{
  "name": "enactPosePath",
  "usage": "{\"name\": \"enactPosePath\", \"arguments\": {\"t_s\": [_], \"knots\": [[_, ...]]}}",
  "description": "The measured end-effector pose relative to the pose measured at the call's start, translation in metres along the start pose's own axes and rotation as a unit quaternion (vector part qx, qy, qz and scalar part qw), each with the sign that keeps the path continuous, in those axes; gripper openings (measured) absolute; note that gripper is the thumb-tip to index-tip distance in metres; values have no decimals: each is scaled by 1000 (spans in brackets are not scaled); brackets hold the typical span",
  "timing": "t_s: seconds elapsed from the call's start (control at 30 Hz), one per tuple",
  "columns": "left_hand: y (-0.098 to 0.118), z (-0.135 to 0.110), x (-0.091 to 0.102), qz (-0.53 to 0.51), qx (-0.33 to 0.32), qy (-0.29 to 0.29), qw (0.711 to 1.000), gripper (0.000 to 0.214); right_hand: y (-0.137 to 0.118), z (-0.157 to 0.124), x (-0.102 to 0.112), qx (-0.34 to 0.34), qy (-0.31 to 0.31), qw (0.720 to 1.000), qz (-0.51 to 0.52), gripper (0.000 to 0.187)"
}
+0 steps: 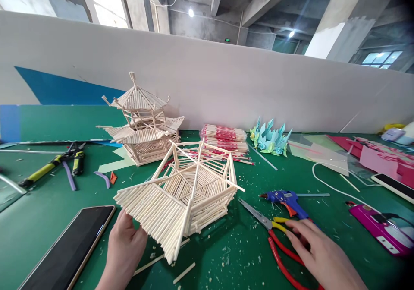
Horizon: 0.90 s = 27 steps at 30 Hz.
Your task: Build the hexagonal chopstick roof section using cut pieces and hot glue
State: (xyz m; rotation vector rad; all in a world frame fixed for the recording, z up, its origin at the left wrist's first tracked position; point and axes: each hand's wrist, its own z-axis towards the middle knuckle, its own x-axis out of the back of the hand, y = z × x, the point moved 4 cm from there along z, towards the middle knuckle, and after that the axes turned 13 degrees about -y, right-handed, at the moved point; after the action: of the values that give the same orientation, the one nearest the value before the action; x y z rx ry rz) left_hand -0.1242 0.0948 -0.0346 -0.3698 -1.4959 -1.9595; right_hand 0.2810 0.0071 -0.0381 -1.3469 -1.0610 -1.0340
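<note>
A half-built pavilion model of pale wooden sticks (202,182) stands in the middle, with one slatted roof panel sloping toward me. My left hand (125,240) grips this panel's lower left edge, its fingertips hidden beneath the sticks. To the right, pliers (263,219) with long jaws and red and yellow handles lie on the table, pointing toward the model. My right hand (318,249) is at their handles, fingers curled at the yellow part. Just beyond it lies a blue glue gun (287,199) with a glue stick in its back.
A taller stick pavilion (140,121) stands behind, beside bundled sticks (224,137) and blue-green folded-paper pieces (271,137). A phone (69,247) and yellow-black cutters (54,165) lie left. At right are a magenta power strip (380,227) and a white cable. Loose sticks (184,272) lie in front.
</note>
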Motion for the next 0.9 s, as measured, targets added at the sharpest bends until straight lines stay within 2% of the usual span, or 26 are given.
{"name": "enactPosePath", "arguments": {"t_s": [0.13,0.2,0.3,0.37,0.47,0.57,0.63,0.7,0.77,0.8,0.9], "knots": [[1,0,-3,-29,15,-37,999,20,24,11,15,-55,60,996,-28,39],[1,1,-3,-39,25,-42,998,22,43,22,9,-93,43,994,-36,45],[1,1,-5,-54,35,-56,996,22,68,38,-3,-106,14,994,-29,44],[0,1,-6,-61,39,-62,995,22,82,45,-3,-122,15,992,-35,45],[0,0,-6,-69,45,-60,995,23,101,49,12,-162,30,985,-53,49],[2,-1,-5,-77,50,-60,994,26,105,41,32,-183,59,978,-75,51],[3,-2,-5,-84,52,-60,993,26,93,27,32,-163,67,982,-68,45],[4,-2,-6,-94,51,-62,992,27,73,10,16,-111,53,992,-31,34],[5,-2,-7,-105,47,-64,991,28,44,-6,-13,30,-4,999,15,30],[5,-3,-8,-109,45,-65,991,28,33,-13,-26,76,-6,997,-2,34],[4,-4,-10,-118,37,-64,990,27,24,-19,-47,114,44,992,-22,38]]}}
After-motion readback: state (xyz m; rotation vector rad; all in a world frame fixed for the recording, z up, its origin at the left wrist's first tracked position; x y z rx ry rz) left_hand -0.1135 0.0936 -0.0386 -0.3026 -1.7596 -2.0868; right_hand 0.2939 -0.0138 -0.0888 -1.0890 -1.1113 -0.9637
